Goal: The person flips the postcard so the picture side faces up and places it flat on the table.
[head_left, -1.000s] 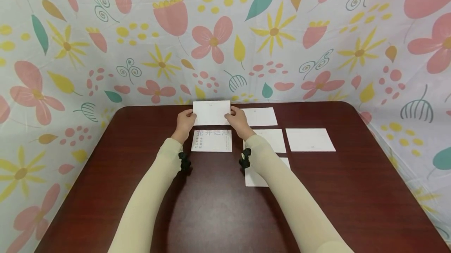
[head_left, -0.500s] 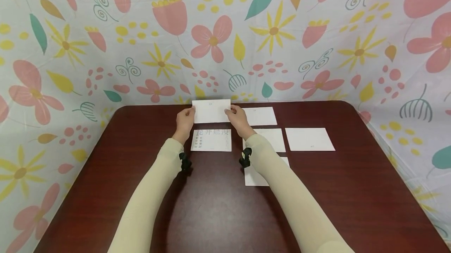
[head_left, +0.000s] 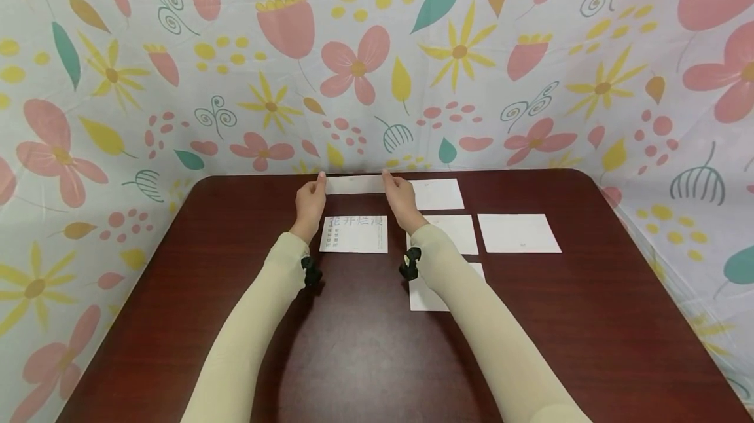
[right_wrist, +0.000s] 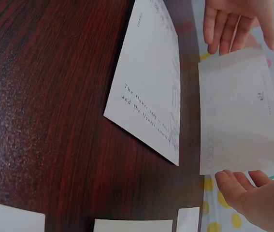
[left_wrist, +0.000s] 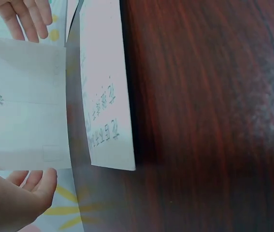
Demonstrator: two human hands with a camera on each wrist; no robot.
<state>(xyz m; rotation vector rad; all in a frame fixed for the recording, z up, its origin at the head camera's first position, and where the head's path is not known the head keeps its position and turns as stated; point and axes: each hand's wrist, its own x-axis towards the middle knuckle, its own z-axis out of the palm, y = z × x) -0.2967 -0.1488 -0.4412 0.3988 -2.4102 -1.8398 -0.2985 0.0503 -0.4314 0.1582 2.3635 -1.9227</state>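
In the head view a white postcard (head_left: 353, 184), strongly foreshortened, spans the space between my hands near the table's back edge. My left hand (head_left: 309, 203) touches its left edge and my right hand (head_left: 402, 200) its right edge, thumbs pointing up. Both wrist views show fairly straight fingers along its short edges; a small stamp box and dotted line mark the side of the postcard (left_wrist: 28, 108) in the left wrist view. Nearer me lies a printed postcard (head_left: 356, 236) with large Chinese lettering; English lines show on this printed postcard (right_wrist: 144, 89) in the right wrist view.
Right of my hands lie several white cards: a back card (head_left: 437, 194), a middle card (head_left: 456, 233) and a front card (head_left: 427, 295), the last two partly hidden by my right arm. Another card (head_left: 520, 234) lies farther right. A floral cloth (head_left: 377, 82) hangs behind the dark wooden table (head_left: 365, 357).
The postcard between my hands was more face-on to the head camera and pinched at its sides; it has tilted into a narrow strip, and my fingers have straightened along its edges.
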